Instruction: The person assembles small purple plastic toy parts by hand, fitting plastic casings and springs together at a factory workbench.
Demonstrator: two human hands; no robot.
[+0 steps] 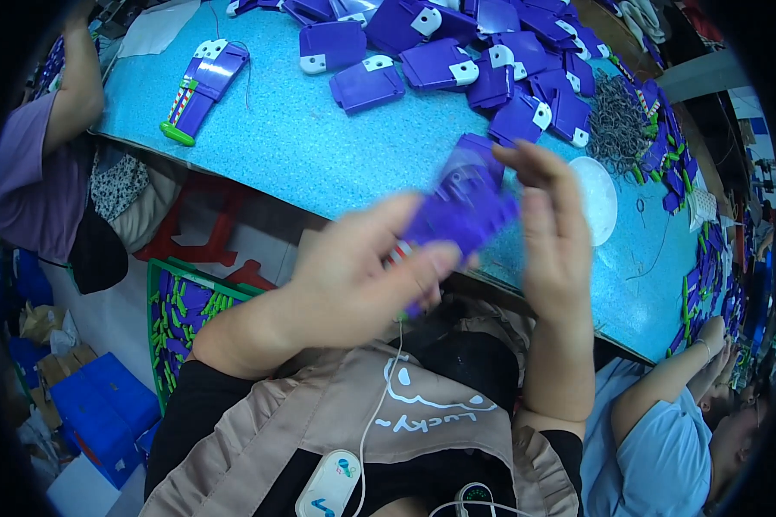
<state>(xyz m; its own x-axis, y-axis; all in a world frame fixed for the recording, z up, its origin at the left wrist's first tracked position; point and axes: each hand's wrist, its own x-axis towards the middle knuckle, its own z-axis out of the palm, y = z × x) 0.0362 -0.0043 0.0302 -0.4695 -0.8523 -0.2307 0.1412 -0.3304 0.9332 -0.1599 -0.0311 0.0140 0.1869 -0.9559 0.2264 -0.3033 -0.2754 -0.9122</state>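
Observation:
My left hand is closed around a purple plastic casing, held tilted just above the near edge of the table. Motion blurs the casing, and a bit of red and white stripe shows by the fingers. My right hand is raised beside the casing's right side, its fingers loosely bent and apart. Its fingertips are close to the casing's upper end; whether they touch it I cannot tell. Farther left on the table lies a similar purple piece with a white end, a green tip and striped trim.
Purple casings with white corners heap at the far side. Right of them are a tangle of grey wires and a white round dish. A green crate of parts stands lower left. Co-workers sit left and right.

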